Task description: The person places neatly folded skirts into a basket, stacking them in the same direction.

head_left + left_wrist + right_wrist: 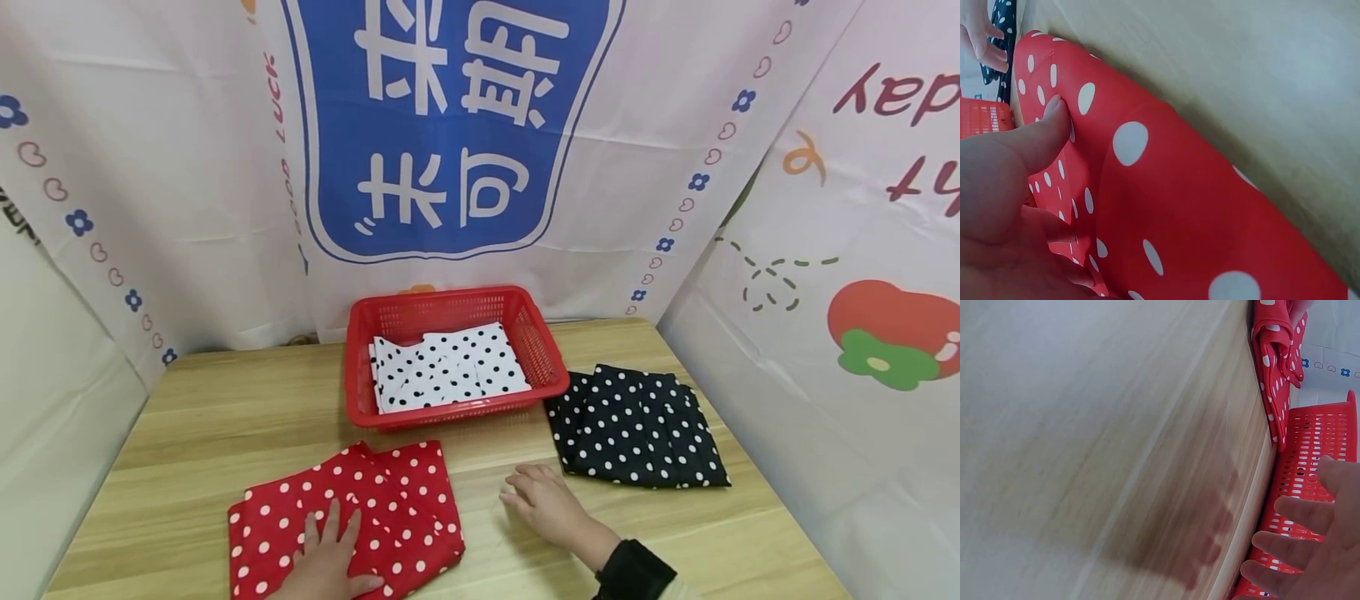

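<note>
A folded red cloth with white dots (408, 500) lies on the near left of the table. My left hand (327, 560) rests on it with fingers spread; the left wrist view shows the thumb (1047, 134) lying along the fabric. To the right of the red cloth, my right hand (546, 506) hovers just over the wood, holding nothing, its fingers (1288, 547) apart and loosely bent. Beyond both hands stands a red plastic basket (360, 358) with a folded white cloth with black dots (457, 367) inside. A black cloth with white dots (637, 429) lies folded beside the basket.
The wooden table (202, 417) backs onto a white hanging sheet (217, 167) with a blue printed panel. Another printed sheet (810, 400) borders the right side, and a pale panel (60, 400) the left.
</note>
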A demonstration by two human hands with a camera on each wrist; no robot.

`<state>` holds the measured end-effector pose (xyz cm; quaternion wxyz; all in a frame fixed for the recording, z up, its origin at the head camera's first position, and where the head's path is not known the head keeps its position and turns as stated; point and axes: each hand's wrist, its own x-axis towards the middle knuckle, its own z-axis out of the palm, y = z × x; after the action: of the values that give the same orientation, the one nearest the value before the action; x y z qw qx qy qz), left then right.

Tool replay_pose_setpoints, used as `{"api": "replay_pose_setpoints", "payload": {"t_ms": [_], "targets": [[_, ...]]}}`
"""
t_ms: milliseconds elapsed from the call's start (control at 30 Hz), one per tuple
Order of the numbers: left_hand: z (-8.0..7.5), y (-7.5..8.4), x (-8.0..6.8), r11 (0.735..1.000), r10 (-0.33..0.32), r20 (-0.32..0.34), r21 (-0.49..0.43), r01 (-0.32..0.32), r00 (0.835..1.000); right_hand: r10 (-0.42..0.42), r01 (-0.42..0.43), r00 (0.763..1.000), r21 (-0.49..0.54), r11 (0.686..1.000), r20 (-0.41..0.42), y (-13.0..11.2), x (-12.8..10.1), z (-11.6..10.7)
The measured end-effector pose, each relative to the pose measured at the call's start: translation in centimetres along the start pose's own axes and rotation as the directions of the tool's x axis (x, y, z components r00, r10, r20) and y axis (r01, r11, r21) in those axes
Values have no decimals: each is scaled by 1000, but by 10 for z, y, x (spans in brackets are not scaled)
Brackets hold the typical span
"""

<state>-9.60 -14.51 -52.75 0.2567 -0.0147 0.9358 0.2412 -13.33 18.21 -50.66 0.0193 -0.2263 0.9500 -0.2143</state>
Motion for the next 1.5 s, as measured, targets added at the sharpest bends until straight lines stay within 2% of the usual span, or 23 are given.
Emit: {"api": "replay_pose_setpoints", "payload": {"t_ms": [400,767,1500], "targets": [[6,20,7,999,19,9,27,-19,1000,4,-4,1000,-12,1000,-1,1,0,-2],[8,35,7,997,71,16,32,-71,997,16,-16,1000,-3,1000,12,3,-2,-1],[14,59,19,999,50,73,8,-51,996,44,-44,999,19,999,21,10,-3,-5]]}}
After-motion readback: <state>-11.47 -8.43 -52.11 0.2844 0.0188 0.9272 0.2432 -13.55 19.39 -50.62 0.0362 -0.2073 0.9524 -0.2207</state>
